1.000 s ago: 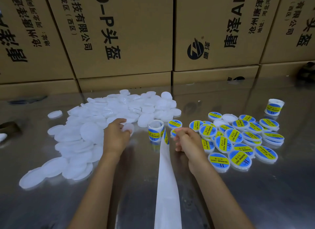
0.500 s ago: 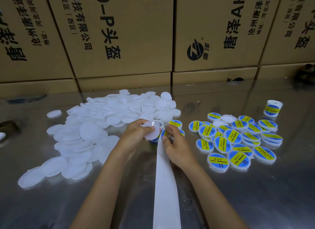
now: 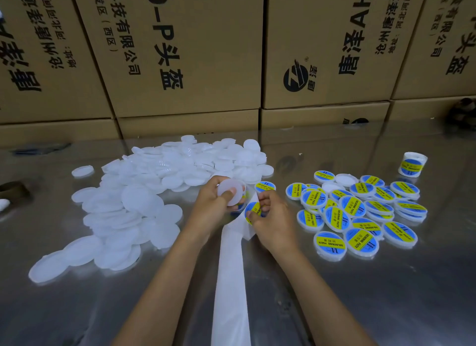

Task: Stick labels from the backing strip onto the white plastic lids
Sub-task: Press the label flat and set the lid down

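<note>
My left hand grips a blank white lid at the middle of the table, thumb across its face. Just to its right, my right hand pinches a round blue-and-yellow label at the end of the white backing strip. The strip runs from the hands toward me down the table. A heap of blank white lids lies to the left. Several labelled lids lie in a pile to the right. The label roll behind my hands is mostly hidden.
A second label roll stands at the far right. One labelled lid lies just beyond my right hand. Cardboard boxes wall off the back of the shiny metal table. A dark object sits at the left edge.
My left hand took a blank lid from the heap and brought it to the centre. My right hand moved onto the strip end and now pinches a label.
</note>
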`<action>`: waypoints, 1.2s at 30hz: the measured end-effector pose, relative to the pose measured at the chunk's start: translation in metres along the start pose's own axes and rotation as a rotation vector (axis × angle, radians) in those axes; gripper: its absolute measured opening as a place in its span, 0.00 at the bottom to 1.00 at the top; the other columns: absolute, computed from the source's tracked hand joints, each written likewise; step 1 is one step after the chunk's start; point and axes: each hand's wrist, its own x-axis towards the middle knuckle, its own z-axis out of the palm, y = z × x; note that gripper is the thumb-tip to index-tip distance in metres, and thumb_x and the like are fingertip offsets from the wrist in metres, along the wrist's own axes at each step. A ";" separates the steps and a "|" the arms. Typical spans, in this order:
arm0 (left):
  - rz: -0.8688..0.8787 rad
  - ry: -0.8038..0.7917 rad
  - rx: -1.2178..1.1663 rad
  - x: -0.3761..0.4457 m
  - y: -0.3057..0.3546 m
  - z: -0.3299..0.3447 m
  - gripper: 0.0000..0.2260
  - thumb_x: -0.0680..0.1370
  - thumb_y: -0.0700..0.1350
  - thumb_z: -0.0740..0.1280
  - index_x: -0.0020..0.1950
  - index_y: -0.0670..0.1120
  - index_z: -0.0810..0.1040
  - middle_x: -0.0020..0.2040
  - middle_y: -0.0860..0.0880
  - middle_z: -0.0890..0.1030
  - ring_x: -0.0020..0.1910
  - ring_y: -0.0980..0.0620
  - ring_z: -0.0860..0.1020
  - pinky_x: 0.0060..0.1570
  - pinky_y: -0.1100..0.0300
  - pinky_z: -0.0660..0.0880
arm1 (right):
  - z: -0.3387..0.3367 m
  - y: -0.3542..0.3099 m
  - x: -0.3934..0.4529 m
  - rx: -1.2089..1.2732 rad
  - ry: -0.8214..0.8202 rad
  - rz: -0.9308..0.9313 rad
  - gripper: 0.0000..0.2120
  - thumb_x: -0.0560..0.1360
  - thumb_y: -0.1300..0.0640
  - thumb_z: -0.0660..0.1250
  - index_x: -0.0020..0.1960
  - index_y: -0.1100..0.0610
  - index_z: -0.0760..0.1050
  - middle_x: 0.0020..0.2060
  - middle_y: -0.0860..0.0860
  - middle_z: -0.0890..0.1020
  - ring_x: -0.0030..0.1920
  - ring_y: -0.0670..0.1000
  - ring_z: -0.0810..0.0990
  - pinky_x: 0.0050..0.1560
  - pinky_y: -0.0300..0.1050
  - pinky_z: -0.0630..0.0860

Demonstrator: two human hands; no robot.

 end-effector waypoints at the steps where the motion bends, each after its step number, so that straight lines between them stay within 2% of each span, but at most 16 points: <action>1: 0.014 -0.013 -0.020 -0.001 0.001 0.001 0.06 0.82 0.35 0.62 0.55 0.44 0.75 0.54 0.43 0.83 0.46 0.46 0.85 0.41 0.59 0.83 | -0.001 0.000 0.000 -0.018 0.015 -0.003 0.12 0.72 0.62 0.72 0.53 0.54 0.74 0.47 0.51 0.79 0.48 0.52 0.78 0.52 0.52 0.77; 3: 0.055 -0.053 -0.044 -0.002 0.005 0.001 0.06 0.83 0.35 0.61 0.55 0.44 0.74 0.50 0.49 0.86 0.41 0.50 0.85 0.42 0.58 0.83 | -0.002 0.000 0.000 -0.032 0.030 -0.005 0.11 0.72 0.61 0.73 0.49 0.53 0.72 0.45 0.51 0.78 0.48 0.53 0.77 0.51 0.53 0.76; 5: 0.085 -0.103 -0.028 -0.003 0.007 0.001 0.04 0.84 0.39 0.61 0.54 0.45 0.75 0.48 0.52 0.87 0.42 0.51 0.85 0.44 0.57 0.82 | -0.002 0.000 0.000 -0.024 0.025 -0.010 0.10 0.72 0.61 0.73 0.48 0.54 0.73 0.44 0.52 0.79 0.47 0.53 0.77 0.50 0.54 0.76; 8: 0.097 -0.138 0.056 -0.003 0.008 0.002 0.06 0.84 0.45 0.62 0.58 0.45 0.76 0.54 0.45 0.85 0.48 0.47 0.85 0.46 0.54 0.81 | -0.003 -0.002 0.000 -0.008 0.019 -0.036 0.08 0.71 0.62 0.72 0.49 0.56 0.76 0.41 0.51 0.81 0.45 0.53 0.78 0.49 0.55 0.77; 10: 0.109 -0.144 0.122 -0.002 0.004 0.001 0.07 0.84 0.48 0.61 0.58 0.47 0.75 0.55 0.43 0.84 0.45 0.50 0.84 0.42 0.59 0.79 | -0.004 -0.002 -0.001 0.016 0.010 -0.045 0.08 0.71 0.63 0.72 0.49 0.57 0.78 0.40 0.50 0.81 0.43 0.52 0.78 0.47 0.53 0.77; 12: 0.136 -0.152 0.187 -0.001 0.001 0.001 0.07 0.85 0.49 0.61 0.59 0.48 0.74 0.56 0.44 0.83 0.46 0.53 0.82 0.41 0.62 0.78 | -0.005 -0.002 -0.002 0.029 0.001 -0.052 0.08 0.70 0.64 0.73 0.48 0.55 0.78 0.37 0.47 0.80 0.38 0.44 0.76 0.44 0.47 0.77; 15: 0.152 -0.159 0.180 0.001 -0.003 0.001 0.07 0.85 0.49 0.60 0.59 0.48 0.73 0.56 0.46 0.82 0.54 0.51 0.83 0.47 0.59 0.81 | -0.007 -0.001 -0.001 0.063 -0.024 -0.013 0.11 0.70 0.62 0.74 0.45 0.49 0.75 0.34 0.42 0.76 0.34 0.37 0.74 0.38 0.35 0.71; 18: 0.181 -0.134 0.180 0.002 -0.005 0.000 0.06 0.85 0.47 0.61 0.57 0.47 0.73 0.51 0.47 0.83 0.49 0.54 0.84 0.45 0.64 0.80 | -0.009 -0.002 0.000 0.114 -0.020 0.060 0.14 0.68 0.60 0.78 0.41 0.49 0.72 0.35 0.43 0.76 0.33 0.37 0.73 0.37 0.32 0.70; 21: 0.207 -0.106 0.264 0.003 -0.009 -0.001 0.06 0.85 0.48 0.60 0.59 0.48 0.73 0.50 0.52 0.82 0.46 0.61 0.82 0.46 0.67 0.79 | -0.012 -0.004 0.000 0.113 -0.021 0.070 0.16 0.67 0.60 0.79 0.37 0.52 0.70 0.31 0.44 0.77 0.30 0.40 0.72 0.33 0.35 0.69; 24: 0.192 -0.104 0.274 0.002 -0.008 -0.003 0.08 0.85 0.49 0.60 0.60 0.48 0.73 0.54 0.45 0.81 0.53 0.49 0.82 0.57 0.49 0.80 | -0.015 -0.008 0.001 0.172 -0.067 0.103 0.14 0.68 0.64 0.75 0.36 0.53 0.71 0.30 0.44 0.76 0.30 0.42 0.72 0.36 0.42 0.74; 26: 0.185 -0.093 0.272 0.002 -0.006 -0.004 0.10 0.84 0.51 0.60 0.61 0.47 0.73 0.56 0.43 0.81 0.55 0.43 0.81 0.58 0.43 0.79 | -0.018 -0.012 0.001 0.239 -0.092 0.130 0.11 0.70 0.66 0.70 0.36 0.54 0.71 0.32 0.48 0.78 0.32 0.46 0.74 0.36 0.42 0.76; 28: 0.183 -0.075 0.287 0.001 -0.006 -0.005 0.11 0.83 0.53 0.60 0.61 0.49 0.73 0.56 0.45 0.80 0.56 0.44 0.80 0.58 0.46 0.79 | -0.022 -0.015 0.000 0.290 -0.098 0.154 0.09 0.72 0.65 0.66 0.35 0.56 0.71 0.33 0.52 0.78 0.33 0.47 0.74 0.34 0.37 0.73; 31: 0.155 -0.050 0.293 0.003 -0.006 -0.006 0.07 0.84 0.50 0.61 0.59 0.49 0.73 0.55 0.46 0.81 0.55 0.44 0.80 0.57 0.48 0.79 | -0.028 -0.020 0.000 0.439 -0.103 0.219 0.09 0.73 0.65 0.63 0.35 0.58 0.71 0.34 0.56 0.78 0.37 0.51 0.75 0.42 0.45 0.72; 32: 0.142 -0.056 0.261 0.003 -0.005 -0.006 0.05 0.84 0.48 0.61 0.57 0.49 0.74 0.52 0.46 0.82 0.54 0.44 0.81 0.55 0.49 0.80 | -0.030 -0.021 0.000 0.502 -0.103 0.237 0.11 0.73 0.67 0.62 0.33 0.57 0.71 0.33 0.56 0.78 0.38 0.52 0.75 0.44 0.46 0.72; 34: 0.125 -0.061 0.216 0.001 -0.002 -0.007 0.03 0.84 0.46 0.61 0.54 0.51 0.74 0.50 0.46 0.84 0.50 0.48 0.82 0.45 0.58 0.79 | -0.034 -0.024 0.001 0.626 -0.097 0.266 0.16 0.71 0.69 0.61 0.29 0.55 0.71 0.32 0.54 0.78 0.38 0.53 0.75 0.44 0.49 0.71; 36: 0.121 -0.031 0.209 0.002 0.003 -0.008 0.05 0.84 0.47 0.61 0.57 0.49 0.75 0.52 0.45 0.83 0.50 0.49 0.82 0.43 0.61 0.76 | -0.036 -0.027 0.002 0.733 -0.094 0.272 0.19 0.71 0.71 0.60 0.27 0.54 0.70 0.29 0.51 0.77 0.35 0.52 0.75 0.42 0.49 0.71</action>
